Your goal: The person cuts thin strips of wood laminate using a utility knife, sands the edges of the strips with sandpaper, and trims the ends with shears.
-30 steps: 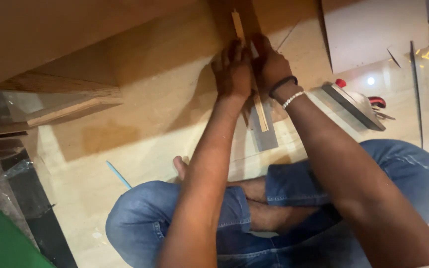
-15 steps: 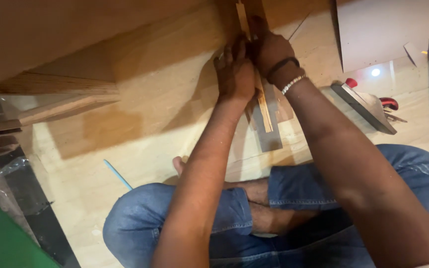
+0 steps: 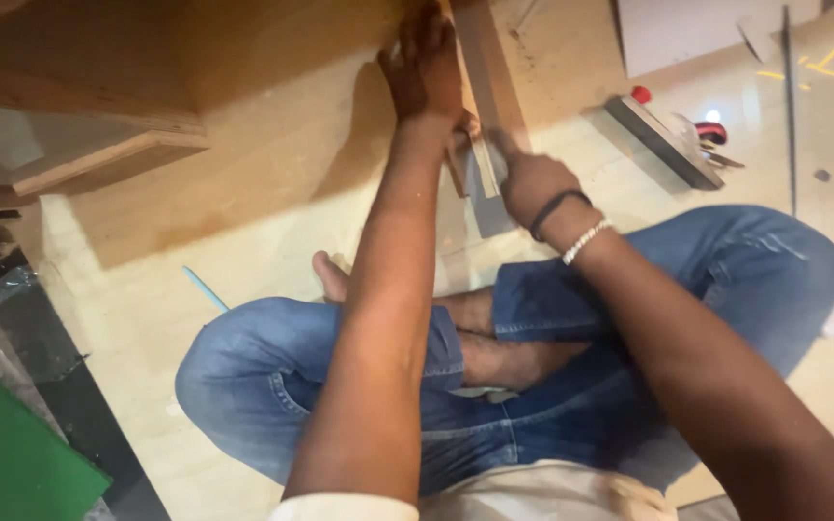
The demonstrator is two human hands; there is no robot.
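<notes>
I sit cross-legged in blue jeans on a pale glossy floor. A narrow wooden strip (image 3: 490,72) lies on the floor ahead of me, with a grey metal square (image 3: 487,188) laid along its near end. My left hand (image 3: 424,68) presses flat on the floor and the strip's left edge, fingers spread. My right hand (image 3: 525,174), with a black band and a white bead bracelet at the wrist, rests on the metal square's near end, index finger stretched onto it. What lies under the palms is hidden.
Large plywood boards (image 3: 98,106) lie stacked at the left. A hand tool with a red knob (image 3: 668,140) lies to the right, a white sheet (image 3: 697,29) and a thin rod (image 3: 789,106) beyond it. A green panel (image 3: 2,453) sits near left; a blue stick (image 3: 207,287) is on the floor.
My right hand has drawn back toward me along the metal square, away from the left hand. My left hand has stayed forward on the strip. The view has tilted slightly.
</notes>
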